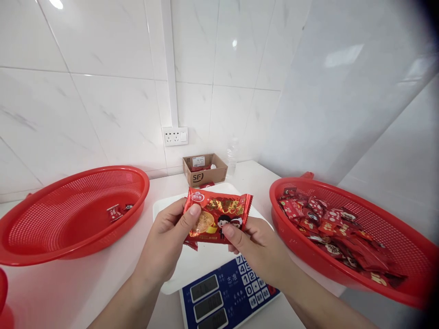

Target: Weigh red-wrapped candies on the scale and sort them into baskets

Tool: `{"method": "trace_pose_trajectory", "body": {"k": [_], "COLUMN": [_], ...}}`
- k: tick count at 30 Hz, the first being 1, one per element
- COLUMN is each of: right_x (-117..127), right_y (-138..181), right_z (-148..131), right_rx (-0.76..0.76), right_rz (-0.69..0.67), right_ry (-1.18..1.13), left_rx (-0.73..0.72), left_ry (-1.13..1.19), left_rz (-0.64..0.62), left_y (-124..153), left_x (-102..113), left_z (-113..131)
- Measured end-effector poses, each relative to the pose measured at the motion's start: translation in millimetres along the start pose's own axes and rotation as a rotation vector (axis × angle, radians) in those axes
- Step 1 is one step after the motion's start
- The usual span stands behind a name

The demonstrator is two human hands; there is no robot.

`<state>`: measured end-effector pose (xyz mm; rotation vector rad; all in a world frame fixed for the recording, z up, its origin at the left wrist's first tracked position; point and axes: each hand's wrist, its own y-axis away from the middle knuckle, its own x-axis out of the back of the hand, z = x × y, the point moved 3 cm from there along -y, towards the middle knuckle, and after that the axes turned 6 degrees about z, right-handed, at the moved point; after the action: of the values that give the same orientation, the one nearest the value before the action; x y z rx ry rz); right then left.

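Both hands hold one red snack packet (219, 214) up over the white pan of a blue-faced weighing scale (222, 292). My left hand (168, 242) pinches the packet's left side with the thumb on its front. My right hand (257, 246) grips its lower right part, thumb on the front too. The packet shows a cartoon figure and a round biscuit picture. A red mesh basket (346, 274) on the right is full of several similar red packets. The red mesh basket (51, 224) on the left holds two small packets (118, 211).
A small open cardboard box (205, 169) stands at the back by the tiled wall, under a wall socket (175, 135). A clear plastic bottle (232, 157) stands to its right. Another red object (2, 297) shows at the far left edge.
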<state>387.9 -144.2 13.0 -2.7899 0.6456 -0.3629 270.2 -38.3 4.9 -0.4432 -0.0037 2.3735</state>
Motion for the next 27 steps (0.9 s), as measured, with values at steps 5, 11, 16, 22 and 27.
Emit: {"method": "trace_pose_trajectory", "body": {"k": [5,11,16,22,27], "right_x": [1.4,4.6,8.1,6.8,5.6], "right_y": [0.2,-0.4,0.6,0.4,-5.8], "right_z": [2.5,0.8,-3.3,-4.8,-0.9], "right_rx": [0.001,0.085,0.155,0.114,-0.013], "right_rz": [0.039,0.141,0.21,0.129,0.006], "right_ry": [0.011,0.025,0.179,0.125,-0.08], "left_rx": [-0.047,-0.021,0.012,0.031,0.03], "left_ry": [0.036,-0.005,-0.16,-0.244,-0.252], "left_rz": [0.044,0.063,-0.08,-0.146,-0.103], "left_y": [2.9,4.0,3.0,3.6,0.5], "left_x": [-5.0,-5.8,-4.2,-6.7,-4.8], "left_z": [2.7,2.0,0.3,4.0,2.4]}}
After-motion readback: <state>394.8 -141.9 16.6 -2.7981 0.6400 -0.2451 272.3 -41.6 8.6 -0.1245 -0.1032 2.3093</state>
